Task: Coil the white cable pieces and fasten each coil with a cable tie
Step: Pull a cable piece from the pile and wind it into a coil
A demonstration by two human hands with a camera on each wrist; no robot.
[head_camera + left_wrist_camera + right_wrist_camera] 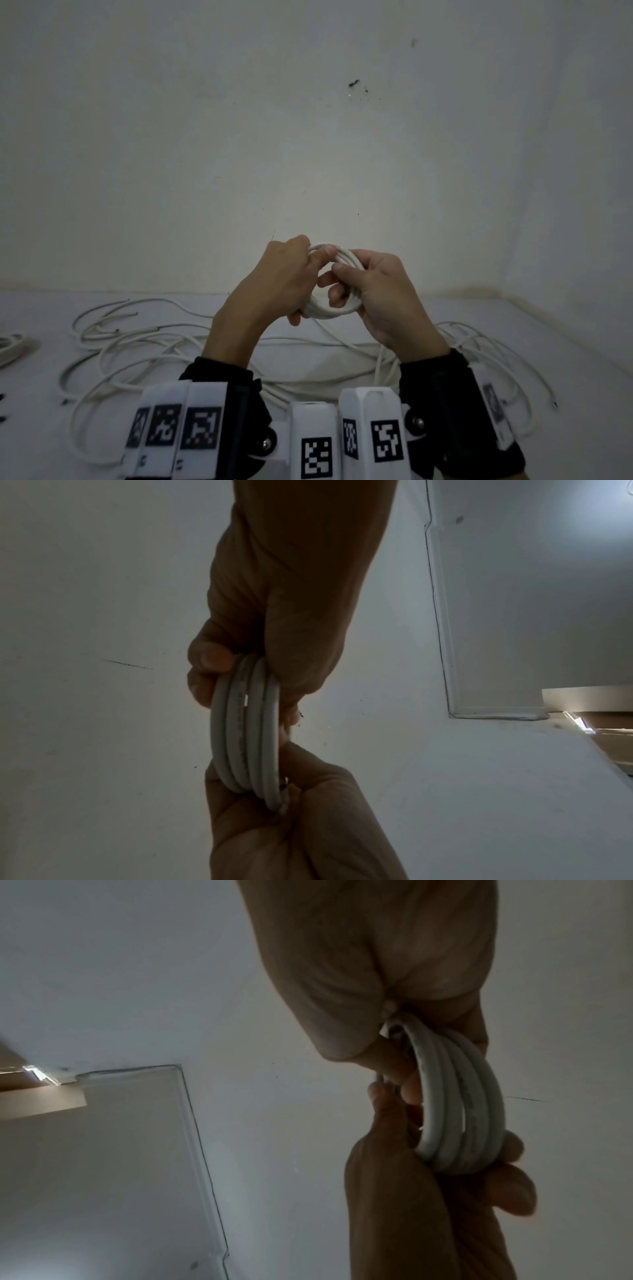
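White cable coil (330, 281) sat raised in both hands above the middle of the table (565, 342), close in front of the pale wall (308, 120), and from my remote seat I saw it clear of everything lying below. My left hand (284, 279) gripped the coil's left side, thumb laid over the upper arc and fingers curled under the lower one; my right hand (373, 294) gripped the right side, fingers hooked through the opening. In the left wrist view the coil (245, 731) showed edge-on as about four stacked turns of smooth round cable, with the left hand (291, 818) at the bottom of the frame and the right hand (284, 601) at the top. The right wrist view showed the same bundle (455, 1104), with fingers of the right hand (411, 1204) curled round its lower end and the left hand (369, 969) above. The ring faced me nearly flat in the head view, slightly wider than tall, its long axis running left to right between the hands. Beneath the wrists, loose white cable pieces (164, 346) sprawled in wide loops from the left half of the table across to its right edge, ends pointing toward the far left. Bare table remained along the far edge by the wall and at the near left corner. Another coil (12, 346) lay at the left edge, partly cut off. I could not make out any cable tie.
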